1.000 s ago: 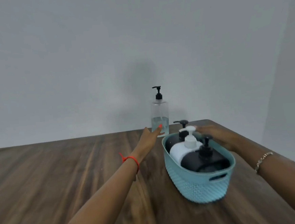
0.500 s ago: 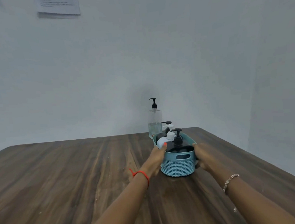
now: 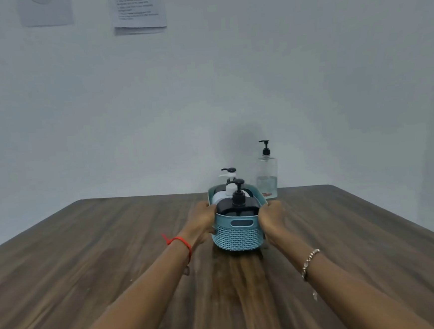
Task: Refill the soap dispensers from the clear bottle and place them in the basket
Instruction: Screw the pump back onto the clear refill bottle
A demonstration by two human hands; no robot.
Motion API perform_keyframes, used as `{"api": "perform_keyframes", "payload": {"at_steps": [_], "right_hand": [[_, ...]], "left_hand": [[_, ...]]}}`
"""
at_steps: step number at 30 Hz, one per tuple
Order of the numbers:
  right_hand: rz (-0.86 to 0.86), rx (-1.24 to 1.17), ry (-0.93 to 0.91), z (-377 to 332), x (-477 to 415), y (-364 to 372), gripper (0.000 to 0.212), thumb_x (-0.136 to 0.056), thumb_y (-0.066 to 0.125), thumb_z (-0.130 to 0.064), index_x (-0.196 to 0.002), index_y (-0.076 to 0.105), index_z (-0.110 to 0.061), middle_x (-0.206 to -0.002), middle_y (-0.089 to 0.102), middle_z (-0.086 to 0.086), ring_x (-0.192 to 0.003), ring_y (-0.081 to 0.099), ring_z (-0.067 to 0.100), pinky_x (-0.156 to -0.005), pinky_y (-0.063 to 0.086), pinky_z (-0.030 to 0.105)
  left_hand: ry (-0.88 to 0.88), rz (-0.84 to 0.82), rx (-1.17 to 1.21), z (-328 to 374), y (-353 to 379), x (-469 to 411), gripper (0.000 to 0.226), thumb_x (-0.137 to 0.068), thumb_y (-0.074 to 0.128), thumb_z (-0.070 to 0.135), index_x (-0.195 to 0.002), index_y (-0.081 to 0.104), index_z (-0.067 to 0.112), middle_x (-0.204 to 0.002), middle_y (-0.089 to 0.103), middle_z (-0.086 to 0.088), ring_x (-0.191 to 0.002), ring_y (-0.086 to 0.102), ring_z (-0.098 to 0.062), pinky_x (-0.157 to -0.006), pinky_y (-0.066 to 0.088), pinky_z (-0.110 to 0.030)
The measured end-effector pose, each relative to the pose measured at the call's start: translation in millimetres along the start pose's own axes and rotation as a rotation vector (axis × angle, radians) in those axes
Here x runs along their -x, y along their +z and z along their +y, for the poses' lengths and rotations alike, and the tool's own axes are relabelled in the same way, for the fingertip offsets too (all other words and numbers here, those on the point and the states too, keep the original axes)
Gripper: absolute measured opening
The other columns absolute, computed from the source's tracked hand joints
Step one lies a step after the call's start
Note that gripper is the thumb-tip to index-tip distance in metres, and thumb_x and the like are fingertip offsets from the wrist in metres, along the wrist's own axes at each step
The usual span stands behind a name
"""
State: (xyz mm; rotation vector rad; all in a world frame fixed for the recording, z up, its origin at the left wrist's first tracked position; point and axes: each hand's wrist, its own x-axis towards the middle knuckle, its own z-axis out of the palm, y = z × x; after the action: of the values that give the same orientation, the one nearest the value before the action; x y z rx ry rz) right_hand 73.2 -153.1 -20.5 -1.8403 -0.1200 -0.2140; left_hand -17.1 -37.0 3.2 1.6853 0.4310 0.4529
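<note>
Here, a wooden worktop (image 3: 88,252) carries a blue basket (image 3: 238,236) near its far edge, gripped on either side by the left hand (image 3: 202,220) and right hand (image 3: 270,216). Soap dispensers (image 3: 236,207) stand inside; the clear bottle (image 3: 267,176) stands just behind.

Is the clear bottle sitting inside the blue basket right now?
No, the clear bottle stands on the table behind the basket, outside it.

Dim, even, bluish light — soft shadow on the wall (image 3: 245,146), slight blur, edges bowed.
</note>
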Motion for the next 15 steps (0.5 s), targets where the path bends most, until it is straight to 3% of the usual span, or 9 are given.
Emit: {"api": "perform_keyframes", "payload": {"at_steps": [3, 6, 12, 15], "right_hand": [[-0.027, 0.022, -0.013, -20, 22, 32, 0.029, -0.092, 0.034, 0.000, -0.110, 0.054, 0.012, -0.114, 0.058, 0.027, -0.102, 0.058, 0.039, -0.083, 0.050, 0.043], [-0.045, 0.033, -0.022, -31, 39, 55, 0.030, -0.092, 0.032, 0.001, -0.110, 0.053, 0.012, -0.118, 0.056, 0.027, -0.105, 0.055, 0.039, -0.080, 0.047, 0.040], [-0.063, 0.055, -0.010, -32, 49, 81, 0.027, -0.093, 0.034, -0.001, -0.106, 0.056, 0.008, -0.111, 0.060, 0.022, -0.096, 0.058, 0.032, -0.075, 0.046, 0.038], [-0.080, 0.048, -0.007, -25, 49, 86, 0.027, -0.093, 0.033, -0.001, -0.101, 0.057, 0.008, -0.101, 0.058, 0.020, -0.084, 0.051, 0.024, -0.068, 0.041, 0.033]], "left_hand": [[-0.027, 0.039, -0.026, -2, -42, -3, 0.028, -0.093, 0.034, 0.003, -0.103, 0.059, -0.006, -0.104, 0.060, -0.019, -0.096, 0.056, -0.034, -0.076, 0.051, -0.049], [-0.044, 0.051, -0.038, -9, -72, -8, 0.033, -0.092, 0.032, 0.001, -0.111, 0.057, -0.010, -0.111, 0.059, -0.023, -0.096, 0.055, -0.034, -0.075, 0.051, -0.049], [-0.059, 0.057, -0.022, -26, -94, -16, 0.029, -0.092, 0.030, -0.002, -0.095, 0.058, -0.007, -0.094, 0.056, -0.018, -0.087, 0.052, -0.031, -0.072, 0.049, -0.051], [-0.082, 0.035, -0.025, -32, -96, -19, 0.030, -0.093, 0.029, -0.001, -0.096, 0.058, -0.008, -0.099, 0.057, -0.021, -0.091, 0.054, -0.033, -0.074, 0.049, -0.053]]}}
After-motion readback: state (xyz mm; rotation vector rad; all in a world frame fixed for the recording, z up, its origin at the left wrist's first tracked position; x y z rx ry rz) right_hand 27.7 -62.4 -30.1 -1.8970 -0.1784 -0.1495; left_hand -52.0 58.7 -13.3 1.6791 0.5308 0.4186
